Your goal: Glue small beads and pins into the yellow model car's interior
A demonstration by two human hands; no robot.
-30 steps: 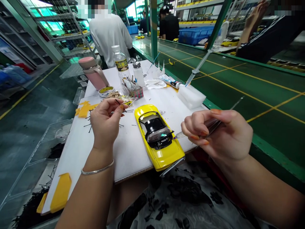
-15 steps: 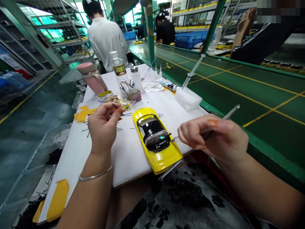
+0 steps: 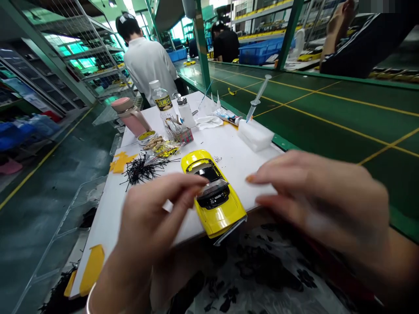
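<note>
A yellow model car with a black open cabin lies on a white board across my lap. My left hand is raised over the board, thumb and forefinger pinched together right at the car's windscreen; what they hold is too small to name. My right hand hovers close to the camera just right of the car, smeared by motion, fingers curled towards the car. No tool shows in it. A heap of thin black pins lies left of the car.
At the board's far end stand a pink flask, a water bottle, a small dispenser bottle, a tube and a white foam block with a syringe stuck in it. A green conveyor runs on the right. A person in white stands beyond.
My left hand has left the pin heap and come right to the car's windscreen. My right hand has risen nearer the camera; the thin tool seen in it before no longer shows.
</note>
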